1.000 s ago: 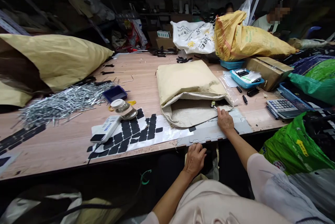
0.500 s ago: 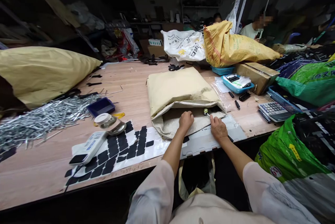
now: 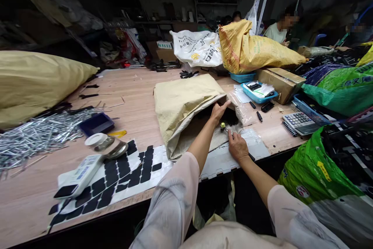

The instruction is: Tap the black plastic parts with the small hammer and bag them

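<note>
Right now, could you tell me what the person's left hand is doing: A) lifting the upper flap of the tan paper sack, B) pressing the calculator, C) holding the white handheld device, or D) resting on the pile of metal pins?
A: the left hand props up the open mouth of the tan paper sack.
</note>
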A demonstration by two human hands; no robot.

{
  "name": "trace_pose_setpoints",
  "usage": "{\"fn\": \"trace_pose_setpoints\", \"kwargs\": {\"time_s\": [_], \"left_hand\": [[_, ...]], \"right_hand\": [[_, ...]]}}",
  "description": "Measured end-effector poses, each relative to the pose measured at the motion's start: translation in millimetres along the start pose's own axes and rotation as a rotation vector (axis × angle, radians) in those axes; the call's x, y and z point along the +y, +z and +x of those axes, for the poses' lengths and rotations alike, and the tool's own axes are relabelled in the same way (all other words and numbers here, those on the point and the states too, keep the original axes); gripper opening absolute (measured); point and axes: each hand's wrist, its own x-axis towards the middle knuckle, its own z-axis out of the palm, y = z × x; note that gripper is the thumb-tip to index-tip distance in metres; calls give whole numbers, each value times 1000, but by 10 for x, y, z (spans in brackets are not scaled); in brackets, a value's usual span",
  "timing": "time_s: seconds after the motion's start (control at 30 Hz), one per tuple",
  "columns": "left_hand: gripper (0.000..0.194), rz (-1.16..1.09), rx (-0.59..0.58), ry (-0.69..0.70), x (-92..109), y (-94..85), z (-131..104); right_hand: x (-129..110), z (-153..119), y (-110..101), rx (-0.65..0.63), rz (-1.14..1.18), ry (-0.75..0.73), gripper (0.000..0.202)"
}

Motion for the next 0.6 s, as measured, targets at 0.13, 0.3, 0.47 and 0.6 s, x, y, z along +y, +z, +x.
{"fn": "trace_pose_setpoints", "kwargs": {"time_s": [0.13,0.3,0.47,0.6], "left_hand": [[41,-49,-89,-311,-14,218,-78],[15,-317,117,-21,443,93,145],[16,-257,79,174,860,-339,173],[21,-152,-114,110,720,-511,-61]], "right_hand": [[1,-2,3,6,3,-4,51],[12,-8,-10,7,16,-13,51],[20,-14,-4,20,29,-20,48],[31,-9,18,40,35,-8,49]]}}
